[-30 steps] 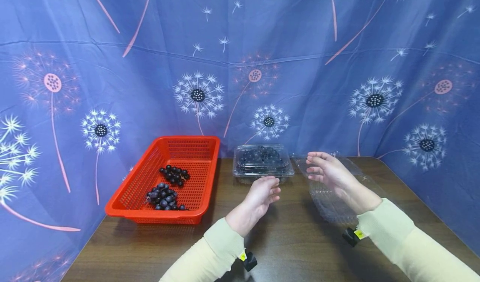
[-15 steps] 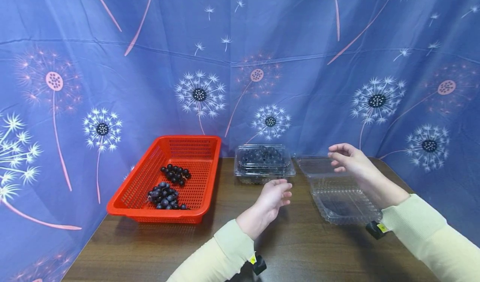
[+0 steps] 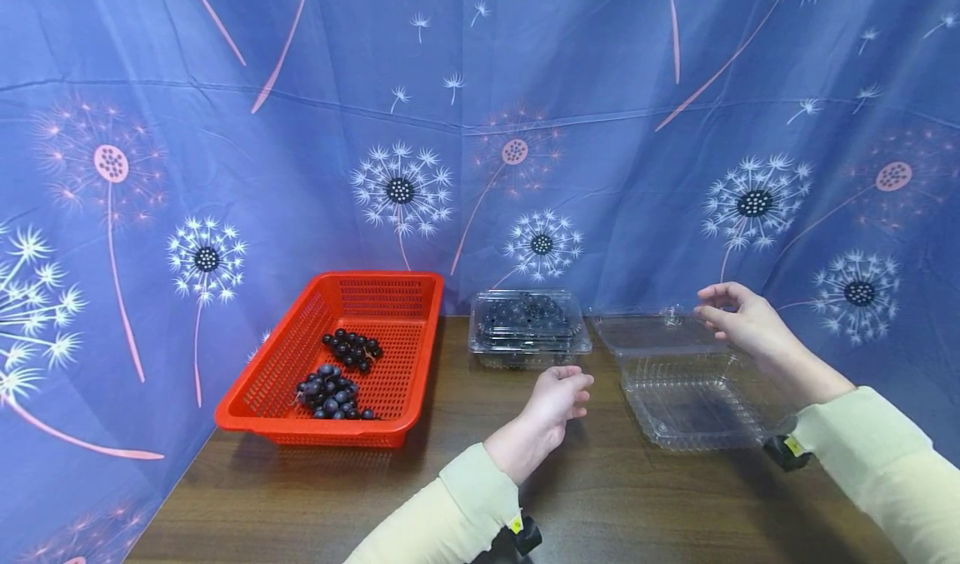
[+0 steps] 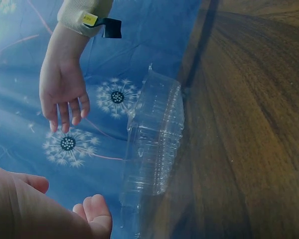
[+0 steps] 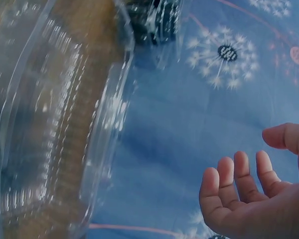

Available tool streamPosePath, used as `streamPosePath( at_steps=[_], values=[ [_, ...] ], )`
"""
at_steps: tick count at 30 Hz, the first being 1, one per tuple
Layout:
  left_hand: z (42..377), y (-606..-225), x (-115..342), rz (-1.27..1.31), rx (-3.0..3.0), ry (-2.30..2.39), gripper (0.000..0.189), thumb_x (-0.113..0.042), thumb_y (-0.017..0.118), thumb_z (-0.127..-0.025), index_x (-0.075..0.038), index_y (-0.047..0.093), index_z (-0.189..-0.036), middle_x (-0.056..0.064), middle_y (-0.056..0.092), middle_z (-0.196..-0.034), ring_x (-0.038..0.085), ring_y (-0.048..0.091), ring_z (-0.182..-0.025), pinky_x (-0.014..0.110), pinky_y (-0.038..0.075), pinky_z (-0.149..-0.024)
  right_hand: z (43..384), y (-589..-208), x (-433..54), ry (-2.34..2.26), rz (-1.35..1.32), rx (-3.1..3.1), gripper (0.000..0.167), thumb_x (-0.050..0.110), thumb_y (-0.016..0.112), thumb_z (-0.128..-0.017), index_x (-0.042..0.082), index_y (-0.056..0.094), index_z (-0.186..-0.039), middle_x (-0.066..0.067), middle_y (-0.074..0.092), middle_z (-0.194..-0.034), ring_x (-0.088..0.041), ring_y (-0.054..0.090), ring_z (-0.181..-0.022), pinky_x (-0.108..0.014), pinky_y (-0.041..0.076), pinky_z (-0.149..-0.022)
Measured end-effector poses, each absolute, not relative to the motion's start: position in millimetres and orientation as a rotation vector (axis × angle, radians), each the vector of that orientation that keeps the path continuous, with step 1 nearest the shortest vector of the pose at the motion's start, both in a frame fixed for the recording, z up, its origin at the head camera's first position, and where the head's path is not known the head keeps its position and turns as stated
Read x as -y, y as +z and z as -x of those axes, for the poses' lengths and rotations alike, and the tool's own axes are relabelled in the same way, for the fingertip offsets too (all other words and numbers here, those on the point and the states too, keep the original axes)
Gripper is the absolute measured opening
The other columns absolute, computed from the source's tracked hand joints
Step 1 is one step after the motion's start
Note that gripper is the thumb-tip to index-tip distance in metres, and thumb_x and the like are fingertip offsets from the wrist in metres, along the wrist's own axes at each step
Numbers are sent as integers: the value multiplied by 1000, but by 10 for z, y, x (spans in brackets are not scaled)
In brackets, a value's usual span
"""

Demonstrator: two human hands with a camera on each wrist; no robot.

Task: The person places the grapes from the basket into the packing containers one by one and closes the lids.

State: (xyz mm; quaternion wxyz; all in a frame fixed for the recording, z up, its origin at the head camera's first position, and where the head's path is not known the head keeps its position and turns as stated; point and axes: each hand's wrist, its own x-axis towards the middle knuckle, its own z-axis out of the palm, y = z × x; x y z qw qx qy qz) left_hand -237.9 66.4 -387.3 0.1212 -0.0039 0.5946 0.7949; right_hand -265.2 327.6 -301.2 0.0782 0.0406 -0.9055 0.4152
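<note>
In the head view my left hand (image 3: 551, 406) hovers over the middle of the table, fingers relaxed, holding nothing. My right hand (image 3: 746, 322) is raised above the right side of an opened clear plastic clamshell box (image 3: 693, 406); its fingers are loosely bent around nothing. The lid (image 3: 652, 331) of this box lies folded back toward the curtain. Behind my left hand stands a closed clamshell box (image 3: 528, 331) with dark grapes inside. The right wrist view shows the right hand (image 5: 254, 194) apart from the clear plastic.
A red plastic basket (image 3: 427, 364) stands on the left, with two bunches of dark grapes, a farther bunch (image 3: 351, 349) and a nearer bunch (image 3: 327, 393). A blue dandelion-print curtain (image 3: 465, 131) hangs along the back of the wooden table (image 3: 300, 497).
My right hand has moved right, uncovering more of the opened clamshell box. The left hand has shifted slightly right. Basket, grapes and closed box have stayed in place.
</note>
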Motion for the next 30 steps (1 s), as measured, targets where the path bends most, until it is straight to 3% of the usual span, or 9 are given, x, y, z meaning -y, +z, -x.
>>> streamPosePath(
  at_steps=[4,8,12,19,30],
  values=[
    [2376,-3893,-707,21,-1747,2316,26,-4,61,-82,0,52,-106,5,55,-94,13,50,-73,23,43,-59,2664,-3033,-3368,1081,-97,2748,46,28,51,-96,-6,42,-126,-24,49,-118,0,53,-73,-26,50,-62],
    [2372,-3905,-760,37,-1763,2312,25,-3,61,-81,0,53,-104,4,55,-92,12,49,-70,22,42,-57,2678,-3072,-3469,906,-64,2769,45,30,52,-95,-4,46,-124,-28,51,-117,-25,56,-88,-32,44,-65],
    [2375,-3916,-826,57,-1768,2311,26,-3,62,-80,0,52,-104,4,54,-88,11,48,-68,20,41,-54,2708,-3140,-3586,826,-63,2772,46,29,55,-93,-5,47,-122,-31,53,-116,-46,49,-104,-41,39,-72],
    [2359,-3906,-949,88,-1763,2310,27,-1,61,-79,-1,52,-104,4,53,-87,9,47,-65,19,41,-53,2764,-3245,-3812,708,-97,2832,43,25,58,-91,-7,49,-119,-34,56,-112,-50,51,-102,-50,41,-75],
    [2356,-3936,-1164,148,-1778,2330,32,0,62,-75,-4,50,-104,3,52,-83,11,47,-66,19,39,-51,2780,-3368,-4103,614,-46,2929,48,25,60,-88,-11,49,-117,-37,55,-110,-53,51,-98,-53,43,-73]
  ],
)
